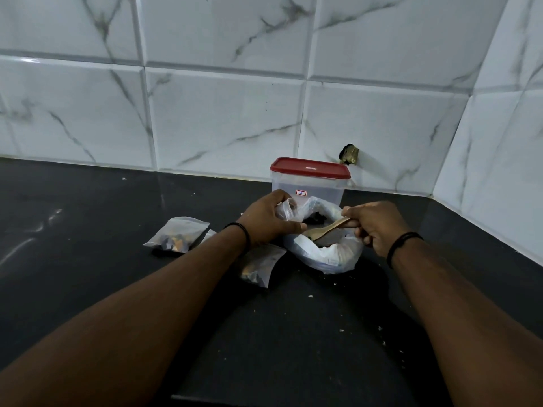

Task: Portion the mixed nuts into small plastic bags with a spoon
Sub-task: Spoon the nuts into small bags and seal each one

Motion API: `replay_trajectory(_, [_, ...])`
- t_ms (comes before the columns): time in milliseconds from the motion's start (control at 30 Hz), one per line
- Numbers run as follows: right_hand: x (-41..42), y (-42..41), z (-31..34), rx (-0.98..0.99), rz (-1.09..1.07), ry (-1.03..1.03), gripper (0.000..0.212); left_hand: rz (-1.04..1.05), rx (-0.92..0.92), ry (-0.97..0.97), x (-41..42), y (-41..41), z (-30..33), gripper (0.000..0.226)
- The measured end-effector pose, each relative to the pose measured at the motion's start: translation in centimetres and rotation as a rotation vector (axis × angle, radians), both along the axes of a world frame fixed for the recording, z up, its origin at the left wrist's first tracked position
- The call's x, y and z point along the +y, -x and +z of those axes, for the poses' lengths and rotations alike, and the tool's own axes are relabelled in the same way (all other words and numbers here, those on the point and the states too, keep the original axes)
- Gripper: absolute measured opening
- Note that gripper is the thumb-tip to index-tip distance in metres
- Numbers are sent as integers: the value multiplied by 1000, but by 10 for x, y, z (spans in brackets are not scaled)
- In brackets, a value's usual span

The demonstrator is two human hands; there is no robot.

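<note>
1. While the large bag of nuts (323,254) sat open on the counter (88,289) between both hands, a wooden spoon (326,229) dipped into it.
2. Right hand (379,227) gripped the spoon's handle.
3. Left hand (269,221) pinched a small plastic bag (286,208) beside it.
4. Filled small bags (177,235) lay to the left.

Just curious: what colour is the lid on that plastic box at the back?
Red lid, seen clearly in the head view.

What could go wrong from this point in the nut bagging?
1. The left hand pinches the small clear plastic bag beside the large white rolled-down bag; if its mouth sags, nuts may spill onto the black countertop.
2. The right hand holds the wooden spoon near its handle end, so a loaded scoop might tip.
</note>
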State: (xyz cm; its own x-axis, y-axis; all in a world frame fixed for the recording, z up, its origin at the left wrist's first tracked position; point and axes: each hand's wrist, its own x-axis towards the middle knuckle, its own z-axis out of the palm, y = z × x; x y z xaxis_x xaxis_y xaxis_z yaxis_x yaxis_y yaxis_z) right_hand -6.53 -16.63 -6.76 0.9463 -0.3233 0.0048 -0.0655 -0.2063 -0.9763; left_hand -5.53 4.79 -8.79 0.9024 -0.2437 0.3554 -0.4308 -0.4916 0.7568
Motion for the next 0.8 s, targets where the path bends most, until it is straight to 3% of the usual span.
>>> replay_trajectory(300, [-10, 3, 14, -52, -98, -68, 13, 1, 8, 12, 1, -1, 1, 47])
replay_trajectory(500, [5, 14, 25, -294, -56, -200, 12, -5, 8, 3, 0, 0, 2, 51])
replay_trajectory(700, [36, 31, 29, -704, 296, 293, 4, 1, 45, 48, 1, -4, -1, 50])
replay_trajectory(800, [40, 33, 30, -828, 387, 409, 5, 12, 45, 66, 1, -6, -2, 47])
